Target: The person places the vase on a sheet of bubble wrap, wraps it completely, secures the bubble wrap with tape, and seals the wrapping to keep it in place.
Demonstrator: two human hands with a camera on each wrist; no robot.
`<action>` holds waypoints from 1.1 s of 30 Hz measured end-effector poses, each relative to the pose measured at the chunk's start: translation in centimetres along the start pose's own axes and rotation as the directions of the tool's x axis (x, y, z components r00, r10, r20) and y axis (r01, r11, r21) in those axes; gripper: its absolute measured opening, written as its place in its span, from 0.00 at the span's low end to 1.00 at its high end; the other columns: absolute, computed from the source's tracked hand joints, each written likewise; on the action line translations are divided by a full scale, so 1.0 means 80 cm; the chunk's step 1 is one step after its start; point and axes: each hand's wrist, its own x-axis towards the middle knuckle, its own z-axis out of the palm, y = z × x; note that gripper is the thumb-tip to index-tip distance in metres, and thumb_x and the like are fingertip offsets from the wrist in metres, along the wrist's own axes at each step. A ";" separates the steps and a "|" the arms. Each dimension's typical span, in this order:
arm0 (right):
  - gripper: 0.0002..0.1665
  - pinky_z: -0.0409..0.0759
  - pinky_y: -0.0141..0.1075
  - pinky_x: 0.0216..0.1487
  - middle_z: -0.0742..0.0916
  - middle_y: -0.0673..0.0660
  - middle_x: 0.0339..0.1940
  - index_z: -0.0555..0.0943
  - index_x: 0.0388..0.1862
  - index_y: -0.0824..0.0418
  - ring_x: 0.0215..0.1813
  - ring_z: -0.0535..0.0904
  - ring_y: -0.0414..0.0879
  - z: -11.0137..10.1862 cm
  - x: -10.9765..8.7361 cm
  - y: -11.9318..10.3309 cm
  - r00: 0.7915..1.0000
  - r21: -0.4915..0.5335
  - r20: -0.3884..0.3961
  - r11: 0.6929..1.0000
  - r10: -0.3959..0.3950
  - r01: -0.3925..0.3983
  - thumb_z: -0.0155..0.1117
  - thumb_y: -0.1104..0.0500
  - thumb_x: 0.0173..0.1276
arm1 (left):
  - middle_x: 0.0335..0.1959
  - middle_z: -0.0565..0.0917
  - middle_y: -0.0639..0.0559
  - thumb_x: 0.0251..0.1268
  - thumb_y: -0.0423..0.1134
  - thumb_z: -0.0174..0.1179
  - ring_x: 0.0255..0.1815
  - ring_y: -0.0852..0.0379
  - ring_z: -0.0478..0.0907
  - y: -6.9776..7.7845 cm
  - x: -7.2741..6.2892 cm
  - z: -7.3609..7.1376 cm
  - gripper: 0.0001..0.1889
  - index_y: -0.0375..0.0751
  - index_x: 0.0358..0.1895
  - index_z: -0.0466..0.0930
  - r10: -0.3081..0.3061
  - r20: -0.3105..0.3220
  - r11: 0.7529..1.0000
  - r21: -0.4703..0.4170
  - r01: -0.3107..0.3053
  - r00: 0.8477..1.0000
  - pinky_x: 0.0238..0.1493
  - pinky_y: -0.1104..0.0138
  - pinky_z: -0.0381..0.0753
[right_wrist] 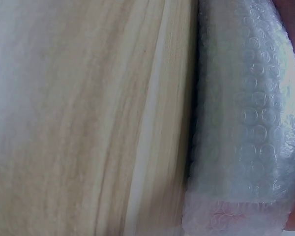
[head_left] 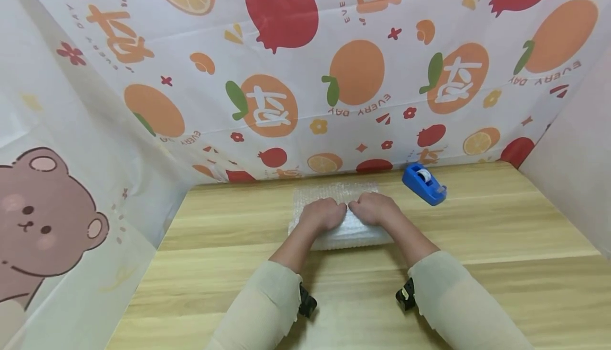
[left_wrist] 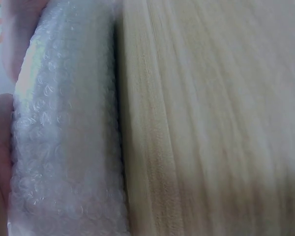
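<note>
A sheet of clear bubble wrap (head_left: 350,237) lies folded over into a thick bundle near the back of the wooden table. My left hand (head_left: 325,214) grips the bubble wrap from above, fingers curled. Close beside it, my right hand (head_left: 374,208) holds the same wrap, knuckles almost meeting the left ones. In the left wrist view the rounded side of the bubble wrap (left_wrist: 69,118) shows, with part of the hand (left_wrist: 0,142) at the left edge. From the right wrist, the bubble wrap (right_wrist: 246,123) bulges over the tabletop; something reddish shows through its lower end.
A blue tape dispenser (head_left: 426,184) with a roll of tape stands right of the wrap at the back. Behind the table (head_left: 215,254) hangs a fruit-print sheet (head_left: 305,154). A bear-print covering (head_left: 52,217) is on the left, and a pale wall (head_left: 573,154) on the right.
</note>
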 end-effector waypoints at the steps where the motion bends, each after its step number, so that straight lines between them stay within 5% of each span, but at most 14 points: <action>1: 0.30 0.75 0.54 0.59 0.85 0.60 0.55 0.83 0.52 0.62 0.56 0.80 0.56 0.000 0.000 0.000 1.000 0.002 0.001 1.000 -0.002 0.002 0.41 0.43 0.76 | 0.55 0.83 0.44 0.74 0.55 0.35 0.58 0.44 0.78 0.000 -0.001 0.000 0.29 0.40 0.50 0.83 0.000 0.000 1.000 -0.002 0.000 1.000 0.57 0.50 0.74; 20: 0.30 0.73 0.55 0.61 0.84 0.61 0.57 0.82 0.56 0.62 0.59 0.78 0.57 0.005 -0.001 0.000 1.000 0.008 -0.012 1.000 -0.002 0.002 0.42 0.42 0.75 | 0.56 0.83 0.45 0.73 0.55 0.37 0.59 0.45 0.78 -0.005 -0.007 0.001 0.28 0.42 0.54 0.83 0.018 -0.032 0.998 -0.064 -0.020 0.999 0.58 0.51 0.74; 33: 0.28 0.76 0.53 0.57 0.85 0.59 0.53 0.85 0.48 0.60 0.54 0.80 0.55 0.002 0.004 0.001 0.999 0.052 -0.046 0.999 0.008 -0.005 0.46 0.42 0.74 | 0.53 0.84 0.45 0.73 0.55 0.39 0.55 0.45 0.80 -0.005 -0.001 0.001 0.27 0.42 0.49 0.85 -0.011 -0.064 0.995 -0.098 0.005 0.998 0.53 0.51 0.77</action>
